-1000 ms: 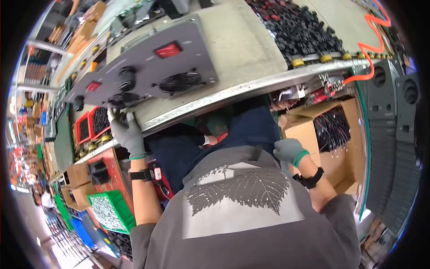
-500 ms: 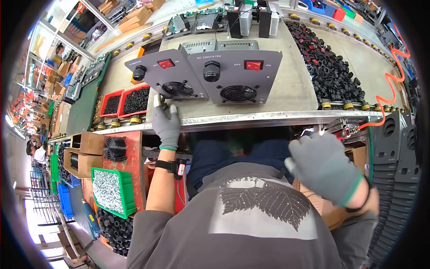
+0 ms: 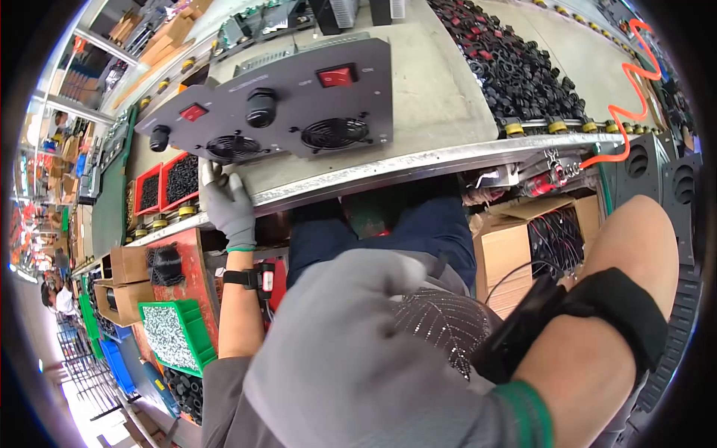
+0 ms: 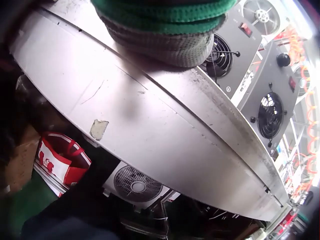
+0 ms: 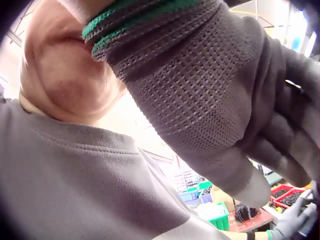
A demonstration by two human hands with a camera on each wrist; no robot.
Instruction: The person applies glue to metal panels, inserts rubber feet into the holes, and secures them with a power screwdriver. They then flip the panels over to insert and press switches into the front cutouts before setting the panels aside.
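On the bench (image 3: 429, 89), two grey panels (image 3: 310, 103) stand just beside the loose left hand (image 3: 230, 210), while the raised right hand (image 3: 343, 336) looks empty, so this seems a pause, and work probably needs it lower.

The head view is bright and evenly lit over the tabletop (image 3: 429, 97), burning out to white at lower left, while the space beneath sinks into shadow. Wide-lens distortion bows straight lines, and black vignetting rings the frame. The right grip (image 3: 343, 336), close to the lens, is smeared and soft; the panels (image 3: 314, 101) are clearer, though their small lettering is hard to read.

In the left wrist view, pale glare washes the metal edge (image 4: 150, 135), with a soft shadow below the left grip (image 4: 165, 45). Upper right is overexposed; the lower left is murky.

In the right wrist view, light behind bleaches the background; the glove's knit stays crisp but shaded, and the corners darken.
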